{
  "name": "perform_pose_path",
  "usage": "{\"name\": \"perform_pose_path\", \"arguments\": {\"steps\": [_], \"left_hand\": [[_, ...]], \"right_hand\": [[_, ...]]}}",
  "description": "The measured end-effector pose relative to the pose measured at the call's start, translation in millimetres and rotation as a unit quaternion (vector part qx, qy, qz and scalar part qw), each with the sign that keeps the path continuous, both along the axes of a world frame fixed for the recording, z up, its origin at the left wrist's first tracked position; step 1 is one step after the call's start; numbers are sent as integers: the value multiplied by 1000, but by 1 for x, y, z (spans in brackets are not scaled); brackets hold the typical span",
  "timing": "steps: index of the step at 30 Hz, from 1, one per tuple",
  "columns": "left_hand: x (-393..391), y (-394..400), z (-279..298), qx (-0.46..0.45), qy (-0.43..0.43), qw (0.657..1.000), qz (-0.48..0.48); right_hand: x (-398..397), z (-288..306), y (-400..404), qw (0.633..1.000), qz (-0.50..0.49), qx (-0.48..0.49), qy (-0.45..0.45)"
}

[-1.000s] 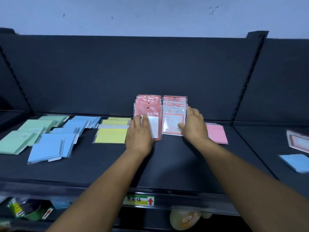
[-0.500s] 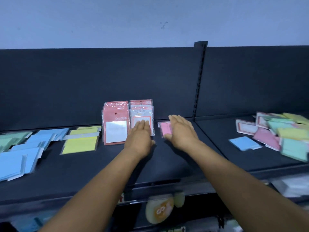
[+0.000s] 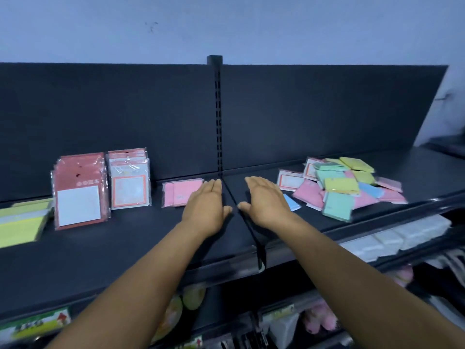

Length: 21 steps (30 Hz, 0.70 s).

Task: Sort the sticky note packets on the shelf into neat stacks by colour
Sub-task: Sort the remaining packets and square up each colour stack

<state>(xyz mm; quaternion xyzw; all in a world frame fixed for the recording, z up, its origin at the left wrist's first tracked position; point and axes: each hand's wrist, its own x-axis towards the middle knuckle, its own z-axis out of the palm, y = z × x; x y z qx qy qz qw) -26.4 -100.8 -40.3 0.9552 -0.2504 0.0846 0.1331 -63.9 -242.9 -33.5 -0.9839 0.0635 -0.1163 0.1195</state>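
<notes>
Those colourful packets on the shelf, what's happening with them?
A person is sorting sticky note packets by colour. Both hands are open and hold nothing: the left hand is by the flat pink packets, the right hand is stretched toward the mixed pile of pink, green, yellow and blue ones. On the left, red packets and white-fronted packets already stand in tidy rows, with yellow ones at the edge. The pile still needs sorting.
</notes>
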Motion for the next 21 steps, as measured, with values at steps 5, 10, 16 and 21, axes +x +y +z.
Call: {"name": "perform_pose_path", "arguments": {"steps": [5,10,16,21], "left_hand": [[-16,-52,-3,7,18,1000,-16],[-31,-106,-7,7,26,999,-32],[-40,-167,-11,7,22,998,-61],[-48,-211,-10,22,45,996,-73]], "right_hand": [[-18,-6,-51,1000,-12,-5,9],[-36,-10,-104,999,-34,-12,16],[-50,-14,-164,998,-60,-20,21],[-54,-19,-209,994,-95,-10,57]]}}
